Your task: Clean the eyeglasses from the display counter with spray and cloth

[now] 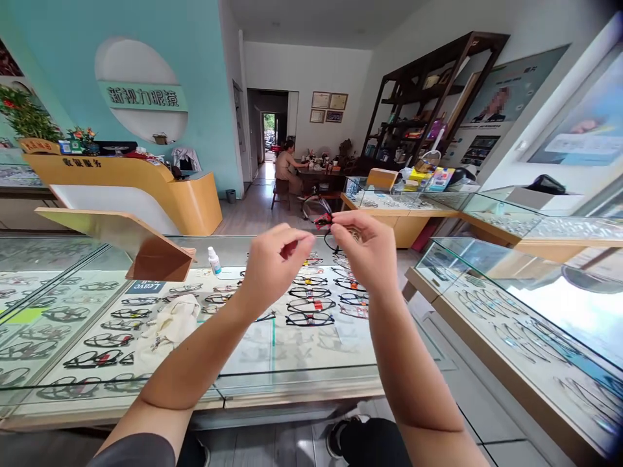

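Observation:
Raised above the glass counter, my right hand (pixel 367 253) pinches a pair of dark-framed eyeglasses (pixel 322 222) between thumb and fingertips. The glasses stand on edge, one rim above the other, with a red tag near the middle. My left hand (pixel 275 263) is just left of them, thumb and fingertips pressed together in a pinch; whatever it may hold is too small to make out. Beneath both hands lie rows of eyeglasses (pixel 311 303), some with red or yellow tags. A white cloth (pixel 170 324) and a small white spray bottle (pixel 215 261) are to the left.
A tilted wooden stand (pixel 156 254) rises from the glass display counter (pixel 341 371) at left. Another glass case (pixel 491 324) flanks me on the right. Farther back, a person (pixel 288 168) sits at a dark table, near a wooden shelf (pixel 418 97) and a cashier desk (pixel 199 201).

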Demonstrator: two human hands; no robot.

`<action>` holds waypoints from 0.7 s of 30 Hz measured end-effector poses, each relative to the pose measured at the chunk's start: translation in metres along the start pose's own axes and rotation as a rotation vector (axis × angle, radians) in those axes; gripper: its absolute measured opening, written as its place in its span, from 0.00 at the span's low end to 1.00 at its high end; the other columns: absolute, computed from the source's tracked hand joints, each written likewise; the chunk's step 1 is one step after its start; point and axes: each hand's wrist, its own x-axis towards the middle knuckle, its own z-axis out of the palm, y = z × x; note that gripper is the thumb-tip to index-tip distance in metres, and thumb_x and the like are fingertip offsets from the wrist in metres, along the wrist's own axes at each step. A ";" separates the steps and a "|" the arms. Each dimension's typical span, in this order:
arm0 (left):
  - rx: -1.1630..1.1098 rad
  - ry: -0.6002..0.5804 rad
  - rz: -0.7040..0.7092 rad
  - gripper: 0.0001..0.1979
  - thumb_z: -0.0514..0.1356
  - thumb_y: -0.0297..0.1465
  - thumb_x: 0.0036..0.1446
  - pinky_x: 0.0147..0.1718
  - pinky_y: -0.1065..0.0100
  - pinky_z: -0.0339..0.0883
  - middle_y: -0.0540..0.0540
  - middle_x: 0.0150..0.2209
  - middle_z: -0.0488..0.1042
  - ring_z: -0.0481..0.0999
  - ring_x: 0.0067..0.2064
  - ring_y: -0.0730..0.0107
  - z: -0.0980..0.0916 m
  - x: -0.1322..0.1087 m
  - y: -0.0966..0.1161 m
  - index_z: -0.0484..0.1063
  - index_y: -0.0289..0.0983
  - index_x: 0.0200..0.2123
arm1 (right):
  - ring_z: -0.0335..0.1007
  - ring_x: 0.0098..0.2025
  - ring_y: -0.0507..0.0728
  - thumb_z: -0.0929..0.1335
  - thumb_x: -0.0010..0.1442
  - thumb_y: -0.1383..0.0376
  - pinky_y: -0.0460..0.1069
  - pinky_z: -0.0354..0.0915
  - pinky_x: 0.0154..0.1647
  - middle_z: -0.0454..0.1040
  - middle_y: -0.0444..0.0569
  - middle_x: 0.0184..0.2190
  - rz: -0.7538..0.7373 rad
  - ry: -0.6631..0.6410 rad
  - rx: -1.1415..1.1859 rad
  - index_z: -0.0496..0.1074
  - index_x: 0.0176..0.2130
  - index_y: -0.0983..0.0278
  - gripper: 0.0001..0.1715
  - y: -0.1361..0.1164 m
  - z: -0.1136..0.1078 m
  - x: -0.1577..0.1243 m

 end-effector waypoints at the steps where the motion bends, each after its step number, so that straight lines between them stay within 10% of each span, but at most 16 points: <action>1: -0.091 -0.071 -0.105 0.13 0.65 0.41 0.71 0.29 0.65 0.66 0.48 0.29 0.76 0.70 0.29 0.69 0.009 -0.003 0.003 0.86 0.40 0.39 | 0.84 0.47 0.63 0.73 0.66 0.61 0.61 0.77 0.54 0.87 0.50 0.44 -0.057 0.038 -0.077 0.83 0.39 0.57 0.06 -0.002 -0.002 -0.010; 6: -0.434 -0.215 -0.503 0.19 0.72 0.49 0.62 0.30 0.66 0.67 0.45 0.32 0.80 0.74 0.32 0.66 0.050 -0.021 0.013 0.87 0.38 0.40 | 0.85 0.52 0.66 0.71 0.70 0.61 0.63 0.79 0.56 0.87 0.55 0.50 -0.169 0.197 -0.377 0.83 0.44 0.57 0.08 0.002 -0.010 -0.066; 12: -0.407 -0.260 -0.659 0.23 0.75 0.51 0.53 0.25 0.69 0.50 0.55 0.21 0.57 0.55 0.25 0.74 0.078 -0.060 0.028 0.85 0.36 0.37 | 0.85 0.58 0.64 0.68 0.74 0.64 0.61 0.80 0.60 0.86 0.58 0.56 -0.120 0.230 -0.498 0.82 0.52 0.61 0.13 0.027 -0.021 -0.131; 16: -0.266 -0.270 -0.645 0.21 0.70 0.49 0.59 0.27 0.68 0.50 0.56 0.22 0.54 0.54 0.26 0.73 0.088 -0.071 0.023 0.83 0.35 0.38 | 0.81 0.62 0.66 0.68 0.73 0.66 0.64 0.79 0.61 0.81 0.61 0.62 -0.097 0.208 -0.526 0.79 0.57 0.61 0.15 0.022 -0.031 -0.152; 20: 0.122 -0.462 -0.383 0.12 0.60 0.37 0.68 0.32 0.67 0.59 0.51 0.28 0.69 0.66 0.31 0.68 0.105 -0.068 0.016 0.81 0.36 0.42 | 0.76 0.63 0.69 0.71 0.69 0.66 0.69 0.76 0.61 0.76 0.59 0.63 -0.151 0.300 -0.475 0.75 0.59 0.58 0.20 -0.040 -0.024 -0.172; 21: 0.196 -0.531 -0.308 0.10 0.60 0.35 0.68 0.35 0.66 0.62 0.48 0.32 0.74 0.71 0.34 0.67 0.112 -0.068 0.015 0.80 0.37 0.42 | 0.76 0.62 0.67 0.71 0.68 0.65 0.67 0.77 0.60 0.77 0.55 0.60 -0.175 0.159 -0.351 0.74 0.60 0.55 0.22 -0.061 -0.017 -0.180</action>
